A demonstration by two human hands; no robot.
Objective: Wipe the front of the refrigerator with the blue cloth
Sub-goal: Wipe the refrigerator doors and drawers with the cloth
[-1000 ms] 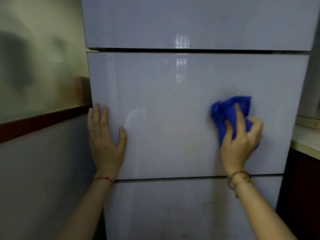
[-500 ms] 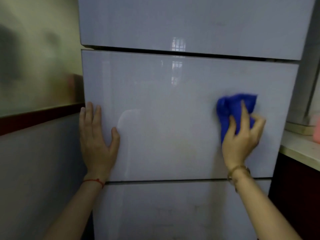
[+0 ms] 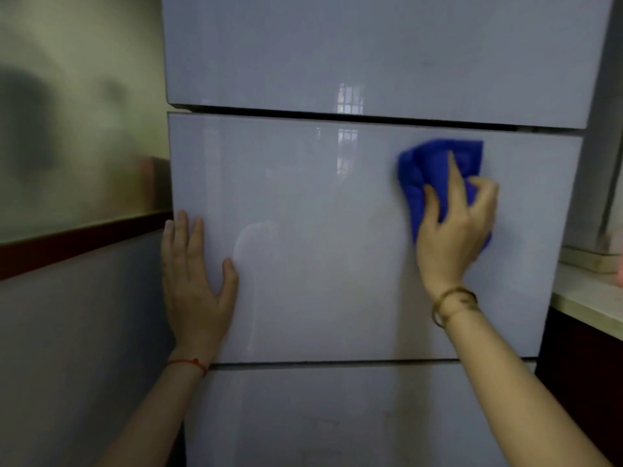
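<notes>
The refrigerator (image 3: pixel 320 237) fills the view, a glossy pale grey front split into three door panels by dark gaps. A bunched blue cloth (image 3: pixel 435 166) is pressed against the upper right of the middle panel, just under the gap. My right hand (image 3: pixel 453 227) grips the cloth from below, fingers spread over it. My left hand (image 3: pixel 194 281) lies flat on the middle panel's left edge, fingers apart, holding nothing.
A wall with a dark red band (image 3: pixel 77 244) runs close along the refrigerator's left side. A pale countertop (image 3: pixel 586 294) over a dark cabinet adjoins it on the right, with a pink object at the frame edge.
My right hand has slid the blue cloth upward on the middle panel, closer to the upper gap. My left hand has stayed on the left edge.
</notes>
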